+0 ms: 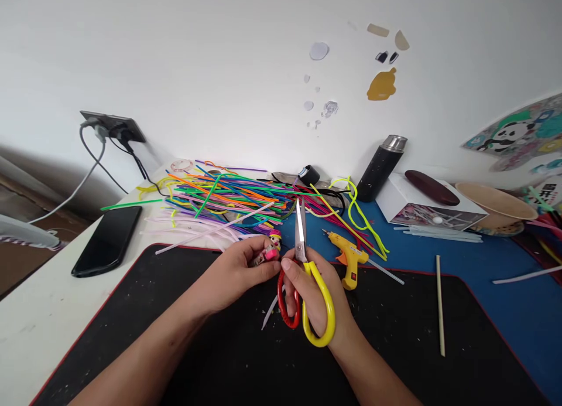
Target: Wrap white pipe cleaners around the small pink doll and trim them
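My left hand [241, 271] is closed on a small bright pink object [271, 252] whose exact kind I cannot make out. Scissors [300, 233] with one red and one yellow handle are in my right hand [318, 289], blades pointing up and slightly apart. Its fingers go round the red loop, and its fingertips nearly meet those of my left hand. Just behind the pink object shows a small figure's head [275, 238] with a pink and yellow top. Beneath my hands a pale thin strip [268, 313] lies on the black mat [246, 359].
A heap of coloured pipe cleaners [228, 195] spreads along the wall. To the right are a yellow glue gun [349, 256], a wooden stick [440, 306], a black flask [380, 171], a white box [395, 195] and a bowl [496, 204]. A phone [108, 242] lies left.
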A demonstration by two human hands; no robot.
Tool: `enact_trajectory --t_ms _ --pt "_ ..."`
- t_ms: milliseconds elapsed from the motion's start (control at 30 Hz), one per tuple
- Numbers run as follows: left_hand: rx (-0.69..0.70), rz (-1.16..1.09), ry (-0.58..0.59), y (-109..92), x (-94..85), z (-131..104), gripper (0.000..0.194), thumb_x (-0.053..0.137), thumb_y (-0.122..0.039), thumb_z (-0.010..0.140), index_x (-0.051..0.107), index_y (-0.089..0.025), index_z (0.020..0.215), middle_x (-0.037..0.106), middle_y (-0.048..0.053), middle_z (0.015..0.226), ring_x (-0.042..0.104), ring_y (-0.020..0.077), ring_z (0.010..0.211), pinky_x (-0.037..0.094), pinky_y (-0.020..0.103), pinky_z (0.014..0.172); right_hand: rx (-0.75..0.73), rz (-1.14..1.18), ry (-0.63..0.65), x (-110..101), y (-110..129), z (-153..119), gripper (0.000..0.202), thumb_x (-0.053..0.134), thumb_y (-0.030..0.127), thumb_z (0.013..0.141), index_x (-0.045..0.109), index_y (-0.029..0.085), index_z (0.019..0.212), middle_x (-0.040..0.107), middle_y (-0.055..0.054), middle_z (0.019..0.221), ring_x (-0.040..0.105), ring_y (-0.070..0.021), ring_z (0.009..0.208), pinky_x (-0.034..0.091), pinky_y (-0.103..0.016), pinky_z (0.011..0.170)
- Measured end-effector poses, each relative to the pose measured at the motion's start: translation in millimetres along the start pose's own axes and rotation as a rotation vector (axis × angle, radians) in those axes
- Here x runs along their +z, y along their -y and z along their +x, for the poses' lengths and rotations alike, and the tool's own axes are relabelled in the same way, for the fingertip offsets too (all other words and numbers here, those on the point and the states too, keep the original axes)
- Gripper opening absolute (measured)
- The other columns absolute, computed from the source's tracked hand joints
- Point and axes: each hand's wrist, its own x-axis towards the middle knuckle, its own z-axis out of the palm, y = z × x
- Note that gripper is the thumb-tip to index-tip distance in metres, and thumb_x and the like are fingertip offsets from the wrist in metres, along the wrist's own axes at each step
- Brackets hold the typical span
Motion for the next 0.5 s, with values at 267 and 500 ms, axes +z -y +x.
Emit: enact_trajectory --t_ms 267,500 --pt "0.037 -0.35 -0.259 0 -6.1 6 0.037 0.093 -0.039 0.077 0.061 -0.019 0.078 0.034 -0.012 0.053 0.017 0.0049 0.048 0.015 0.02 0.045 0.042 0.012 0.118 0 -3 -7 0.057 0.073 0.072 0.091 0.065 0.018 0.105 0.058 0.007 0.056 0.05 -0.0085 0.034 0.041 -0.018 0.036" --pt "0.069 -0.458 -0.362 3 -4.6 9 0.039 0.097 -0.037 0.073 0.063 -0.019 0.08 0.033 -0.012 0.053 0.02 0.0041 0.047 0.014 0.019 0.044 0.076 -0.042 0.221 7 -12 -9 0.061 0.067 0.078 0.092 0.064 0.018 0.102 0.057 0.007 0.057 0.048 -0.0078 0.034 0.04 -0.018 0.035"
